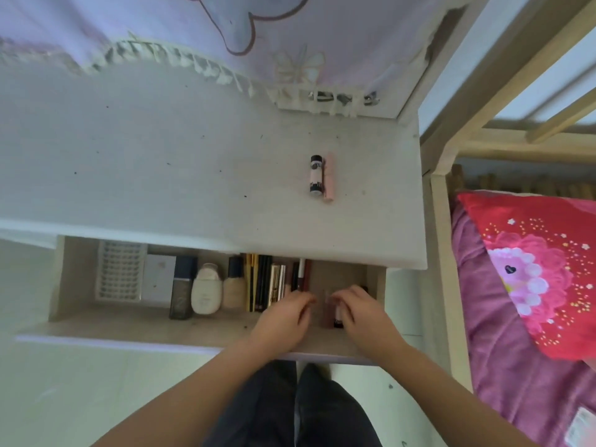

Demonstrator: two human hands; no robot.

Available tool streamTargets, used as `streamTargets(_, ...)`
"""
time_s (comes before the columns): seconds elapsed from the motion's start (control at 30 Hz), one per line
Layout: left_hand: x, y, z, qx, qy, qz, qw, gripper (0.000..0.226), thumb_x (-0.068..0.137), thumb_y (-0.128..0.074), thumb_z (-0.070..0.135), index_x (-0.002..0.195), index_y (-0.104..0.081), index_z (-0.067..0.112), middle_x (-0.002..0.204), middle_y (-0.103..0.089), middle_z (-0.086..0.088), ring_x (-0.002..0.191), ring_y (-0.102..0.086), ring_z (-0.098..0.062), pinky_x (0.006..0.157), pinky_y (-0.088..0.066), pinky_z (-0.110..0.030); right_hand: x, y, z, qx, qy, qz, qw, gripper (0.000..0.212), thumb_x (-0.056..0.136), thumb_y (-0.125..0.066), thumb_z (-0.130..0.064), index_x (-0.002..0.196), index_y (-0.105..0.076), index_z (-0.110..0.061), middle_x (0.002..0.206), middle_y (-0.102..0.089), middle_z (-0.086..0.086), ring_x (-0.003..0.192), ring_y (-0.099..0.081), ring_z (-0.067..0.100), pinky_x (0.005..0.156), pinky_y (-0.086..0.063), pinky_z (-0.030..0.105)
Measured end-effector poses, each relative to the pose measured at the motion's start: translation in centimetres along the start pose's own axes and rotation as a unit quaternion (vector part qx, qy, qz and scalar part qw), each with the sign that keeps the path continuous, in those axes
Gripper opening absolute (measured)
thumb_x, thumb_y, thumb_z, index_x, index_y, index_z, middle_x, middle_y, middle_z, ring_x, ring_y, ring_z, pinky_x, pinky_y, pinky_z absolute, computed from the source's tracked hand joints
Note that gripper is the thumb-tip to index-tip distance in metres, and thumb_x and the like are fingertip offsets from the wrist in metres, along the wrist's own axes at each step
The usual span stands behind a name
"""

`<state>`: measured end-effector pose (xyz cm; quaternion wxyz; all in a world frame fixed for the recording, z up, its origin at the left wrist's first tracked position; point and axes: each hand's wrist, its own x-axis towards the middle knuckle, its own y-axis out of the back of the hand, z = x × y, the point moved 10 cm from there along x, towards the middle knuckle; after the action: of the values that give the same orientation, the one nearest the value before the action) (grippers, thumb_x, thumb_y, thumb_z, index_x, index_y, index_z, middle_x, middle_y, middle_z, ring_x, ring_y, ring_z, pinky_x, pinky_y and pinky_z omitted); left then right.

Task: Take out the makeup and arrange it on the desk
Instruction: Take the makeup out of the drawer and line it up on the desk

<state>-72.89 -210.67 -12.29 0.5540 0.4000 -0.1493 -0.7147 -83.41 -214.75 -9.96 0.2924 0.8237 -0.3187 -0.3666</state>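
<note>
Both forearms reach into the open drawer [54,285] below the table's [161,156] front edge. Left hand [283,314] and right hand [361,312] curl loosely over small tubes [337,314] at the drawer's right end; whether either grip pinches one I cannot tell. Bottles [206,290], pencils [258,282] and a white tray [119,269] fill the drawer's middle and left. Two tubes [319,177] lie touching near the table's right edge. No label is readable.

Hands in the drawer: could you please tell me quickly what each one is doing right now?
Left hand: fingers loosely curled, holding nothing visible.
Right hand: fingers curled beside a small tube; whether it grips it cannot be told.
</note>
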Motion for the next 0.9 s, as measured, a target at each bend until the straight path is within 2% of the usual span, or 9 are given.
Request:
streamTargets(0.1,3.0,-2.8,-0.4,0.044,0.026,-0.037,0.998,0.044,0.095,-0.042,0.017,0.138,-0.039,0.013,0.133,-0.046,-0.012,0.112,-0.053,-0.030,0.088,-0.046,-0.037,1.6,-1.8,2.9,-0.101,-0.092,-0.058,0.989,0.039,0.091,-0.048,-0.006,0.130,-0.044,-0.009,0.135,-0.039,0.011,0.112,-0.052,0.028,0.091,-0.042,0.031)
streamTargets(0.2,5.0,-5.0,-0.3,0.075,0.042,-0.056,0.995,0.057,0.092,-0.046,0.018,0.146,-0.025,0.019,0.138,-0.035,-0.016,0.110,-0.052,-0.037,0.082,-0.047,-0.041,2.6,-2.3,3.2,-0.153,-0.108,-0.099,0.977,0.042,0.088,-0.050,-0.001,0.128,-0.042,-0.007,0.136,-0.034,0.014,0.108,-0.055,0.031,0.085,-0.045,0.034)
streamTargets(0.3,5.2,-6.6,-0.5,0.098,0.040,-0.073,0.992,0.055,0.092,-0.051,0.025,0.142,-0.030,0.021,0.138,-0.032,-0.015,0.106,-0.053,-0.036,0.084,-0.050,-0.043,2.8,-3.4,3.3,-0.201,-0.107,-0.126,0.966,0.042,0.089,-0.050,-0.003,0.130,-0.042,-0.006,0.136,-0.034,0.015,0.108,-0.055,0.031,0.086,-0.046,0.036)
streamTargets(0.37,4.9,-6.4,-0.4,0.095,0.041,-0.048,0.994,0.046,0.093,-0.051,0.023,0.136,-0.037,0.016,0.136,-0.035,-0.015,0.104,-0.054,-0.034,0.084,-0.050,-0.044,2.7,-3.8,3.1,-0.220,-0.095,-0.114,0.964,0.037,0.092,-0.046,-0.004,0.129,-0.044,-0.007,0.135,-0.035,0.015,0.109,-0.054,0.030,0.086,-0.046,0.036)
streamTargets(0.5,4.1,-4.9,-0.3,0.007,0.048,-0.003,0.999,0.030,0.093,-0.047,0.015,0.123,-0.046,0.012,0.124,-0.051,-0.013,0.102,-0.056,-0.030,0.085,-0.048,-0.042,2.4,-3.7,2.7,-0.167,-0.057,-0.058,0.983,0.031,0.094,-0.045,-0.010,0.124,-0.041,-0.012,0.125,-0.050,0.010,0.105,-0.056,0.026,0.077,-0.044,0.033)
streamTargets(0.63,2.8,-1.9,0.5,-0.044,0.020,0.005,0.999,0.026,0.093,-0.051,0.017,0.119,-0.050,0.016,0.119,-0.056,-0.007,0.107,-0.056,-0.023,0.089,-0.046,-0.034,1.3,-2.3,1.2,-0.088,-0.025,-0.063,0.994,0.017,0.095,-0.046,-0.021,0.111,-0.044,-0.015,0.113,-0.057,0.006,0.098,-0.056,0.023,0.070,-0.039,0.030)
streamTargets(0.73,0.8,4.3,2.3,-0.063,-0.027,0.059,0.996,0.030,0.093,-0.054,0.023,0.123,-0.052,0.022,0.115,-0.056,0.008,0.103,-0.054,-0.005,0.090,-0.043,-0.019,0.2,1.5,-2.4,-0.043,0.046,-0.049,0.997,0.010,0.095,-0.050,-0.027,0.102,-0.045,-0.022,0.104,-0.055,-0.003,0.088,-0.054,0.014,0.072,-0.043,0.025)
streamTargets(0.8,-0.3,10.1,3.1,-0.097,-0.034,0.112,0.988,0.029,0.092,-0.055,0.023,0.121,-0.054,0.025,0.107,-0.055,0.016,0.096,-0.053,0.003,0.084,-0.045,-0.015,0.5,6.3,-4.6,0.003,0.071,-0.008,0.997,0.007,0.093,-0.054,-0.028,0.097,-0.047,-0.027,0.094,-0.056,-0.010,0.082,-0.053,0.006,0.070,-0.042,0.018)
streamTargets(0.9,1.7,18.2,2.2,-0.152,0.002,0.198,0.968,0.027,0.093,-0.054,0.022,0.120,-0.056,0.028,0.103,-0.058,0.014,0.089,-0.056,0.001,0.077,-0.048,-0.017,3.8,14.0,-5.4,0.106,0.044,0.078,0.990,0.009,0.093,-0.056,-0.022,0.097,-0.049,-0.025,0.086,-0.057,-0.015,0.078,-0.055,0.000,0.066,-0.041,0.013)
